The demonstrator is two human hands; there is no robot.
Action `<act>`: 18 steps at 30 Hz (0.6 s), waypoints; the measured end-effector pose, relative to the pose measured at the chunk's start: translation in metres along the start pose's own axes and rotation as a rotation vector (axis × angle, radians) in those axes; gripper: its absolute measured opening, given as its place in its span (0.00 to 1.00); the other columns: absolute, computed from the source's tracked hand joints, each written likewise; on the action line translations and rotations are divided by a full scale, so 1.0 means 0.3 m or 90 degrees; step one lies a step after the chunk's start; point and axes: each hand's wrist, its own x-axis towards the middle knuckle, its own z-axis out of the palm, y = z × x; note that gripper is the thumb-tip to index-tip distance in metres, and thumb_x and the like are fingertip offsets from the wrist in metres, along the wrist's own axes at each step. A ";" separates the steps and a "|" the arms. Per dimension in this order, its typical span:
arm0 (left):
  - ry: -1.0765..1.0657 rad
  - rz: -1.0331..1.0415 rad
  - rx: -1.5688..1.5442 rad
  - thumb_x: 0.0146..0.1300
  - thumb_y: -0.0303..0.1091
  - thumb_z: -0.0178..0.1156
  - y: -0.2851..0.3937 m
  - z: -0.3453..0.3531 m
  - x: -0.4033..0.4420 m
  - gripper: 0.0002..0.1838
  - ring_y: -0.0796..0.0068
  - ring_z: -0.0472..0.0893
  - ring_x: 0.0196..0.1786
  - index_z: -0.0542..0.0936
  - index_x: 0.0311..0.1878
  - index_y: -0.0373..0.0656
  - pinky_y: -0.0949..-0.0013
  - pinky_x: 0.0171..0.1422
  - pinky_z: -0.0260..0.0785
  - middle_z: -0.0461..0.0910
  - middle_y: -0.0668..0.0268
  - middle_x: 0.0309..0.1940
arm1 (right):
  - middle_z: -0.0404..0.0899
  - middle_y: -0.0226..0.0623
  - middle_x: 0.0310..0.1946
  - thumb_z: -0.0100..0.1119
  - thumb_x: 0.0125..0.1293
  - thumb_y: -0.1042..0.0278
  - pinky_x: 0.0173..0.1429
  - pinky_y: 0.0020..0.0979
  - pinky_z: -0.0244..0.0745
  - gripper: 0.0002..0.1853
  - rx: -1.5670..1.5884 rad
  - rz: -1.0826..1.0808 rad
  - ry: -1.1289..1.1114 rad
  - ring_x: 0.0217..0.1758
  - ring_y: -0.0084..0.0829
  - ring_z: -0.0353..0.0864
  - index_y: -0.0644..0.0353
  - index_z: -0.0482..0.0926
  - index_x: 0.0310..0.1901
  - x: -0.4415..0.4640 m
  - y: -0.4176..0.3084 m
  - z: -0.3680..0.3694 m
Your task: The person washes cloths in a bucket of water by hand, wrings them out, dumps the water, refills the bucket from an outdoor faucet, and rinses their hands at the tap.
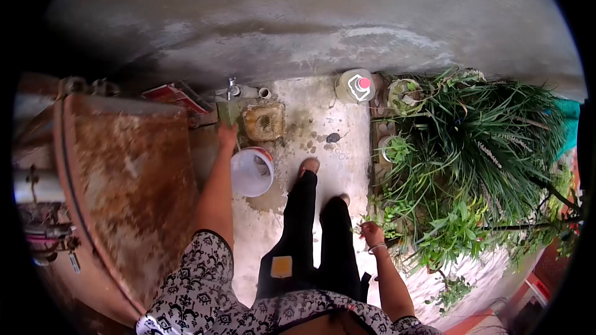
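Observation:
My left hand (227,134) is closed just below a metal tap (233,87), beside the rim of a white bucket (251,177). A greenish, blurred shape (228,110) shows at its fingertips; what the hand grips is too small to make out. The bucket stands on the floor, with a red patch near its rim. Low on the right, my right hand (372,233) has its fingers pinched together near the plants, with a small green sprig (358,229) at the fingertips.
A drain basin (265,121) lies below the tap. By the wall stands a large bottle with a pink cap (356,86). Dense potted plants (478,130) line the right side. A rusty metal panel (130,186) is on the left. My feet (309,165) are on the pale floor (288,102).

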 end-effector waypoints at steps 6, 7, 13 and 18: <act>0.122 0.111 0.087 0.47 0.43 0.54 0.152 0.081 0.293 0.29 0.53 0.65 0.48 0.61 0.49 0.34 0.60 0.49 0.60 0.64 0.47 0.44 | 0.73 0.35 0.17 0.47 0.51 0.71 0.22 0.22 0.68 0.07 0.041 -0.055 -0.089 0.17 0.23 0.74 0.64 0.72 0.31 0.179 -0.160 0.148; 0.113 0.111 0.102 0.47 0.44 0.54 0.181 0.087 0.319 0.29 0.54 0.64 0.49 0.61 0.48 0.34 0.60 0.49 0.60 0.63 0.48 0.45 | 0.73 0.35 0.17 0.47 0.51 0.71 0.22 0.22 0.68 0.07 0.038 -0.047 -0.086 0.17 0.23 0.74 0.64 0.72 0.31 0.205 -0.141 0.157; 0.034 0.019 0.152 0.52 0.43 0.50 0.234 0.180 0.476 0.19 0.52 0.70 0.42 0.66 0.40 0.37 0.58 0.44 0.63 0.70 0.49 0.38 | 0.73 0.36 0.18 0.49 0.52 0.69 0.21 0.22 0.69 0.08 -0.023 0.050 -0.084 0.16 0.24 0.74 0.63 0.73 0.30 0.277 0.029 0.166; 0.157 -0.003 0.112 0.54 0.41 0.48 0.140 0.205 0.578 0.16 0.52 0.72 0.38 0.68 0.42 0.43 0.58 0.41 0.64 0.73 0.50 0.31 | 0.73 0.35 0.17 0.46 0.51 0.71 0.23 0.22 0.68 0.07 -0.042 0.058 -0.103 0.18 0.24 0.75 0.62 0.72 0.30 0.316 0.084 0.150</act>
